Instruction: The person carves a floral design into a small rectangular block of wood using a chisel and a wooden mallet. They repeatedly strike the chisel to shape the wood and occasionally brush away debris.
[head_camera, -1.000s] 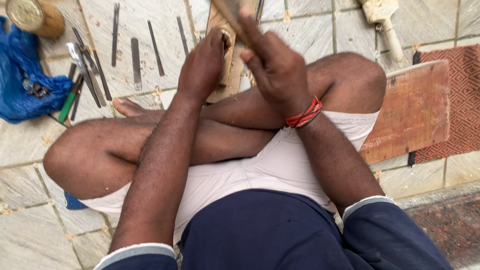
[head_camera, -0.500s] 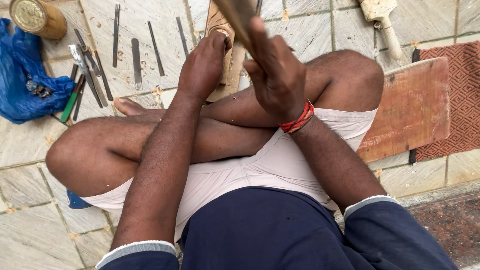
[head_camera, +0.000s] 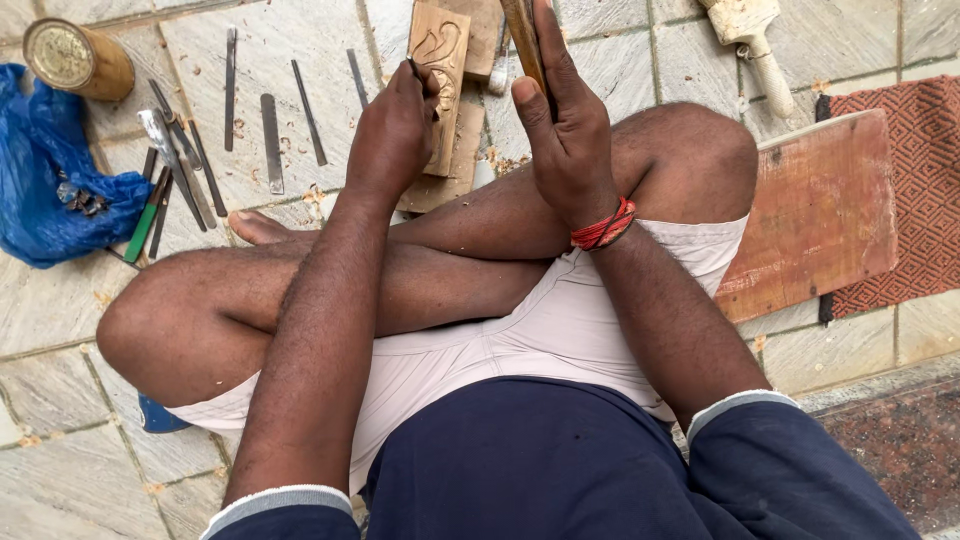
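Observation:
A pale carved wooden block (head_camera: 440, 60) rests on a flat wooden base (head_camera: 440, 180) on the stone floor in front of my crossed legs. My left hand (head_camera: 395, 130) is shut on a thin dark chisel (head_camera: 414, 70) whose tip meets the block's carved face. My right hand (head_camera: 565, 120), with a red thread at the wrist, is raised beside the block and grips a wooden mallet handle (head_camera: 523, 45) that runs out of the top of the frame.
Several metal chisels (head_camera: 270, 140) lie spread on the floor at the left, beside a blue plastic bag (head_camera: 50, 190) and a round brown tin (head_camera: 75, 60). A reddish wooden board (head_camera: 820, 210) and a red woven mat (head_camera: 920, 180) sit at the right. A white-handled tool (head_camera: 755, 40) lies at the top.
My right hand with the mallet has shifted slightly to the right and away from the block. My left hand keeps the chisel on the carving.

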